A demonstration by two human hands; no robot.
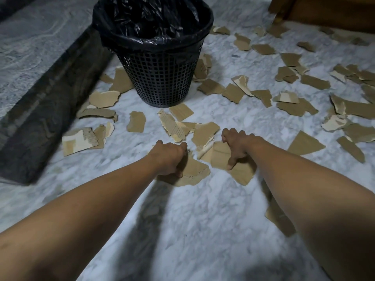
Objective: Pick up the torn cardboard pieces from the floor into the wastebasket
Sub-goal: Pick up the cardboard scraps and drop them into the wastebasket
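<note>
Several torn brown cardboard pieces lie scattered over the white marble floor (192, 220). A black mesh wastebasket (160, 78) with a black plastic liner stands upright at the top centre. My left hand (170, 157) grips the edge of one cardboard piece (194, 173) on the floor, fingers curled round it. My right hand (237, 147) holds a larger cardboard piece (221, 155), thumb pressed on its top face and fingers curled over its far edge. Both hands are about a hand's length in front of the basket.
A dark stone step or ledge (40, 118) runs diagonally along the left. Brown wooden furniture (328, 13) stands at the top right. More cardboard pieces (304, 106) spread to the right and one cardboard scrap (280, 220) lies under my right forearm.
</note>
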